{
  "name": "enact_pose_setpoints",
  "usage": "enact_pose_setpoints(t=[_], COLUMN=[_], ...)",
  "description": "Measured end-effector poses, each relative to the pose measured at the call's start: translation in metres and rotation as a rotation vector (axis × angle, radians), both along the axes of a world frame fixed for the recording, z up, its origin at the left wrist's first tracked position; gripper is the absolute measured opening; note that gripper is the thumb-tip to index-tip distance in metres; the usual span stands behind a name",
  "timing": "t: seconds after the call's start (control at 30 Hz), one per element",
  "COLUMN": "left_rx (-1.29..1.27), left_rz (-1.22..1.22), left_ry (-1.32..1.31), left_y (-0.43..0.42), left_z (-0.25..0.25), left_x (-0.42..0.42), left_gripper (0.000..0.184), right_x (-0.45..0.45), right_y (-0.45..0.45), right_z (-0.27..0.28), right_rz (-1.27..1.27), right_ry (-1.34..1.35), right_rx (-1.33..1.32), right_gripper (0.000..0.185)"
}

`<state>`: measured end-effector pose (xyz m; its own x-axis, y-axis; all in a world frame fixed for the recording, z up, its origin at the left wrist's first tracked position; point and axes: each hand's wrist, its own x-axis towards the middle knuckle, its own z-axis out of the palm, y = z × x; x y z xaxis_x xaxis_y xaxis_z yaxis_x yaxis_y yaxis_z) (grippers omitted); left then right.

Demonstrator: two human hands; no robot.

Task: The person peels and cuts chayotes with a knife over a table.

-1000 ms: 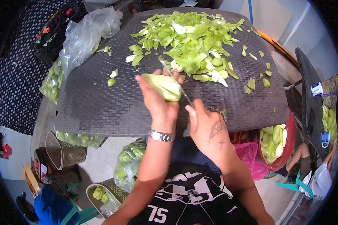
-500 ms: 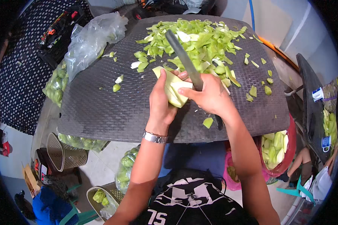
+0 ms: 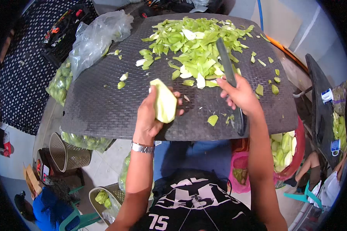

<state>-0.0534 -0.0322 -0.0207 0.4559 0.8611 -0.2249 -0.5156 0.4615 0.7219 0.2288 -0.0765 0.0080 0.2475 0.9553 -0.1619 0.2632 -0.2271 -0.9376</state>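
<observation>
My left hand (image 3: 145,113) is closed around a peeled, pale green chayote (image 3: 166,103), its flat cut faces turned upward. To the right, my right hand (image 3: 243,95) grips a knife (image 3: 226,61) by its dark handle. The blade points away from me, over the edge of a large heap of green peelings (image 3: 196,38), and is apart from the chayote. Both hands are above the near half of a dark woven-pattern table (image 3: 100,107).
Loose peel scraps (image 3: 213,120) lie around the tabletop. A clear plastic bag (image 3: 96,42) rests at the far left. Below the right edge, a red basin (image 3: 300,146) holds peeled pieces. Wicker-style bins (image 3: 63,152) stand lower left. Other people sit at both sides.
My right hand and the knife have moved right, away from the chayote. My left hand has shifted left and down with the chayote, and some peel has been added at the heap's near edge.
</observation>
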Motion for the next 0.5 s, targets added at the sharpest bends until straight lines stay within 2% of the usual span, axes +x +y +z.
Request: enact_pose_setpoints(t=[0.1,0.13,0.2,0.3,0.4,0.5], left_rx=[-0.048,-0.04,-0.002,0.019,0.055,0.081], left_rz=[0.04,0.0,-0.081,0.071,0.074,-0.27], left_ry=[0.098,0.031,-0.016,0.113,0.159,0.311], left_y=[-0.016,-0.019,-0.023,-0.038,-0.057,-0.066], left_z=[0.006,0.002,-0.001,0.003,0.01,-0.005], left_x=[-0.013,-0.02,-0.032,-0.028,-0.028,-0.052], left_gripper=[0.072,0.077,0.058,0.039,0.041,0.038], right_x=[0.02,0.026,0.034,0.047,0.054,0.06], right_y=[-0.023,-0.03,-0.044,-0.057,-0.066,-0.07], right_z=[-0.008,-0.011,-0.015,-0.026,-0.037,-0.044], right_rz=[-0.021,-0.048,-0.101,-0.136,-0.154,-0.162], right_ry=[0.105,0.112,0.125,0.131,0.194,0.247], right_rx=[0.01,-0.004,-0.028,-0.031,-0.025,-0.013], right_gripper=[0.049,0.049,0.048,0.048,0.047,0.046])
